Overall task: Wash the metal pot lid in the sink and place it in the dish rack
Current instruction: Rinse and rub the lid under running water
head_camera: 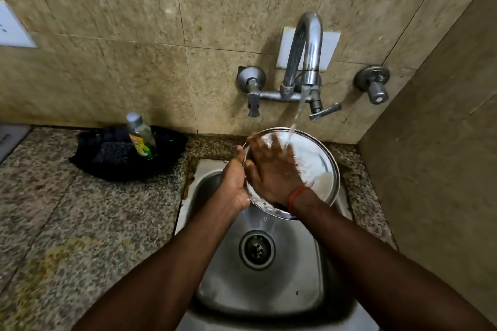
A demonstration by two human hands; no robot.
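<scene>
A round shiny metal pot lid (pixel 320 166) is held tilted over the steel sink (pixel 223 271), under the running tap. My left hand (pixel 234 183) grips the lid's left rim. Laid flat on the lid's face, my right hand (pixel 271 166) has its fingers spread and pointing up-left, with an orange band at the wrist. Water from the faucet (pixel 309 48) falls onto the lid just past my right fingers. No dish rack is in view.
A dish-soap bottle (pixel 141 137) stands in a black tray (pixel 166 161) with a dark scrub pad (pixel 114 153) on the granite counter (pixel 67 223) left of the sink. Tap handles (pixel 254 105) jut from the tiled wall. A side wall (pixel 435 169) closes the right.
</scene>
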